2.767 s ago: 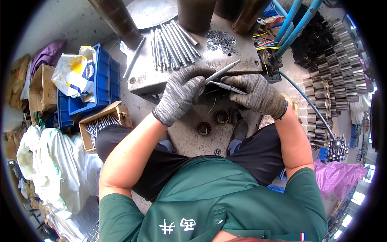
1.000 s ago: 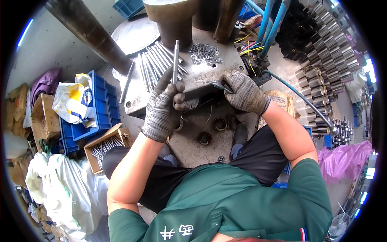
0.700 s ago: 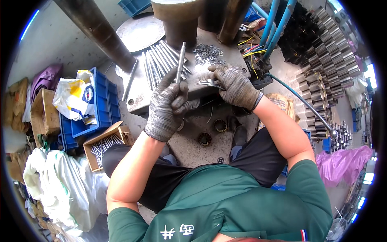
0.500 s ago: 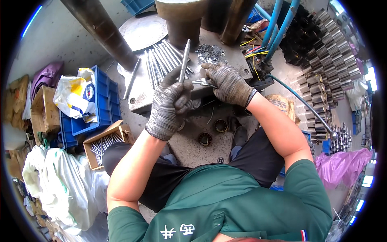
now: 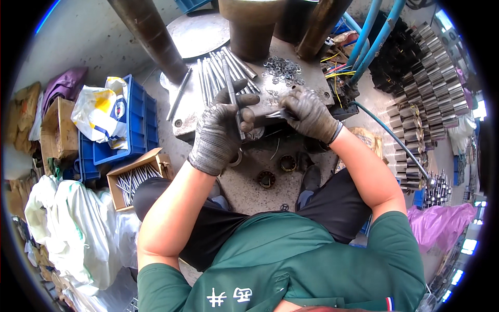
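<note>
My left hand [image 5: 217, 132], in a grey knit glove, is closed around a slim metal shaft [image 5: 229, 82] that tilts up and away over the table. The shaft's lower end shows below my fingers. To the right, my gloved right hand [image 5: 312, 115] is closed on a silver metal tool [image 5: 278, 114] whose narrow end points at the shaft; my fingers hide the rest of it. Beyond my left hand lies a row of similar shafts [image 5: 208, 78]. A heap of small metal clips [image 5: 283, 70] rests farther off, past my right hand.
A single shaft [image 5: 179, 96] lies at the table's left edge. Thick machine columns [image 5: 150, 36] rise behind. At left stand a blue crate [image 5: 140, 122] and a cardboard box of thin rods [image 5: 115, 192]. Stacked metal cylinders [image 5: 431, 78] and a hose [image 5: 387, 125] are on the right.
The shaft in my left hand has dropped lower and tipped leftward at its top. My right hand has turned and moved slightly right, its fingers now curled around the tool. The view has shifted a little.
</note>
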Available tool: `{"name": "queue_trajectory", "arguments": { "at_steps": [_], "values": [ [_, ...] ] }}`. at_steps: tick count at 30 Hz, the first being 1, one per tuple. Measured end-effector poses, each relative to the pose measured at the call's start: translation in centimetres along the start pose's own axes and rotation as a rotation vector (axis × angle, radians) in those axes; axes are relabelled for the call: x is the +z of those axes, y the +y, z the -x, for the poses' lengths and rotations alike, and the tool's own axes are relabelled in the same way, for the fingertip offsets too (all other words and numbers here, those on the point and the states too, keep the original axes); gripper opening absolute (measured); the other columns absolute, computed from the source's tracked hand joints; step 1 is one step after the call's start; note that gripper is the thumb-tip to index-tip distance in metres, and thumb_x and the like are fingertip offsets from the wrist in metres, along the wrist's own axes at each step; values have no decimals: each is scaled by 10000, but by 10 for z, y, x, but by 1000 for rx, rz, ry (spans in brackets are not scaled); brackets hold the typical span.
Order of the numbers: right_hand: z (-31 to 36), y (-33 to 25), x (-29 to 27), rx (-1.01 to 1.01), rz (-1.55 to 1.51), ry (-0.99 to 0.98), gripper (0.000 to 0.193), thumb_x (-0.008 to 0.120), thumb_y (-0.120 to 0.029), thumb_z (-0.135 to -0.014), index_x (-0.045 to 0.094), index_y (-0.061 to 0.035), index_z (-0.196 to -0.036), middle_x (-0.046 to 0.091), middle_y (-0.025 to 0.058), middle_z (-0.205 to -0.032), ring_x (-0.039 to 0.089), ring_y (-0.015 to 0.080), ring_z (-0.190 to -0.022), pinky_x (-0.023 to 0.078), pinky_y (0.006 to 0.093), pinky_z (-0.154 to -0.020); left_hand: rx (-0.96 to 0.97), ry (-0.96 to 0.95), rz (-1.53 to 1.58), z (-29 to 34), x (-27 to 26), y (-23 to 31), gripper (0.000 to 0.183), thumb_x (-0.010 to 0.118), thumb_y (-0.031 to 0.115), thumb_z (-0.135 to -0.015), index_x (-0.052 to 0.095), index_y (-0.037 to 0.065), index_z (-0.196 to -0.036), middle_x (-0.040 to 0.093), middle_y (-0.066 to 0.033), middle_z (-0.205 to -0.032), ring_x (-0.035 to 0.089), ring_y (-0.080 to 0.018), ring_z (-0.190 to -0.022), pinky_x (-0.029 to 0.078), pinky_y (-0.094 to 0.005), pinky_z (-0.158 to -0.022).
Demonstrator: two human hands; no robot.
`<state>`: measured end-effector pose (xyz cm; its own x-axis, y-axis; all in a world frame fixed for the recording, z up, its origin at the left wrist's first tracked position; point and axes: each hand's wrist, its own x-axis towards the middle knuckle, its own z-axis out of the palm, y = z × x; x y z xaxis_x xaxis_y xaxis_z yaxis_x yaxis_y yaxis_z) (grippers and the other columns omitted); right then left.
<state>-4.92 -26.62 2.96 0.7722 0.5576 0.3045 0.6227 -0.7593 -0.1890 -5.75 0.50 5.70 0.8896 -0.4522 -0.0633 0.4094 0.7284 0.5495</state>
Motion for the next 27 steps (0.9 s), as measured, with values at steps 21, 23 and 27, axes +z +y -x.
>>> {"name": "queue_trajectory", "arguments": {
  "at_steps": [21, 23, 27],
  "values": [
    [5, 45, -11, 740, -870, 396, 177, 792, -111, -868, 656, -34, -951, 697, 45, -807, 646, 145, -723, 533, 299, -695, -19, 99, -244, -5, 7, -18, 471, 551, 95, -956, 503, -60, -1398, 701, -166, -1051, 633, -138, -669, 497, -223, -544],
    [4, 29, -19, 757, -997, 390, 149, 777, -76, -880, 654, -38, -955, 702, 45, -832, 647, 122, -714, 534, 263, -678, -11, 156, -335, -4, 13, -20, 451, 581, 81, -953, 521, -53, -1379, 704, -168, -1051, 617, -123, -655, 484, -221, -539],
    [5, -7, -22, 727, -1285, 346, 123, 739, -63, -906, 661, -24, -994, 707, 72, -884, 665, 129, -726, 553, 256, -668, -97, 241, -619, -9, 22, -27, 281, 674, 88, -973, 604, 14, -1235, 725, -136, -1058, 604, -87, -653, 457, -190, -513]
  ]
}}
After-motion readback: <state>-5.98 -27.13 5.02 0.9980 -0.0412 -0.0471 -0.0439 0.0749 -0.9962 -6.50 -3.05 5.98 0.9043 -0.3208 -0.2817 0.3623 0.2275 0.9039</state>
